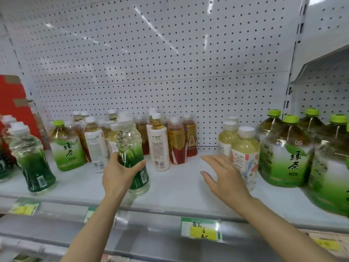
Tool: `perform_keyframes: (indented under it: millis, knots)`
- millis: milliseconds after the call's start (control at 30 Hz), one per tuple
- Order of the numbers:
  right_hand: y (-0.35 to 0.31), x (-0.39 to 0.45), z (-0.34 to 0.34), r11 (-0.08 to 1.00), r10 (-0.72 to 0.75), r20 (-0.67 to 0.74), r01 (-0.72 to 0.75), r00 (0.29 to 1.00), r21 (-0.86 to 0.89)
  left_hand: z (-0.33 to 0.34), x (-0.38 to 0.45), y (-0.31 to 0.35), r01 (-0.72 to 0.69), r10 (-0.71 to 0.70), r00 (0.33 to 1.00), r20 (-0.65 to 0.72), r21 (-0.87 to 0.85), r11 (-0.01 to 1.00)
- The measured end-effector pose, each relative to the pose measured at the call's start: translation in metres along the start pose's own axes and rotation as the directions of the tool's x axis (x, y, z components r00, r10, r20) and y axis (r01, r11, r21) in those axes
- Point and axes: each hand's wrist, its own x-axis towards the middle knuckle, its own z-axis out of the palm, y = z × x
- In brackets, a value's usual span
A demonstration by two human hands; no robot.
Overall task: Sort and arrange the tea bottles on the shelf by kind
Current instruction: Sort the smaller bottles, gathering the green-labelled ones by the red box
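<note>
My left hand (120, 172) grips a clear bottle with a dark green label (132, 148) at the shelf's front, left of centre. A matching dark green bottle (33, 157) stands further left. My right hand (224, 176) is open, fingers spread, beside a pale yellow tea bottle with a floral label (245, 154); whether it touches the bottle I cannot tell. Behind stand mixed bottles: a white-labelled one (158, 146), red-brown ones (177, 142), and a light green tea bottle (66, 146). Large green tea bottles (285, 152) crowd the right.
The white shelf (179, 184) has a pegboard back (170, 63). A red carton (13, 103) stands at far left. Price tags (201, 228) hang along the front rail. Another shelf (321, 61) juts out at upper right. Bare shelf surface lies between my hands.
</note>
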Motion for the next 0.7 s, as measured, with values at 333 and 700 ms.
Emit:
perform_keyframes:
  millis: [333,700]
  knots:
    - [-0.009,0.118,0.124,0.757,0.555,0.182,-0.583,0.812,0.295,-0.046,0.067,-0.043,-0.065,0.065,0.998,0.005,-0.032,0.997]
    - [-0.007,0.134,0.145,0.681,0.694,0.109,-0.697,0.712,0.225,-0.070,0.094,-0.064,-0.067,0.066,0.997,0.039,0.023,0.997]
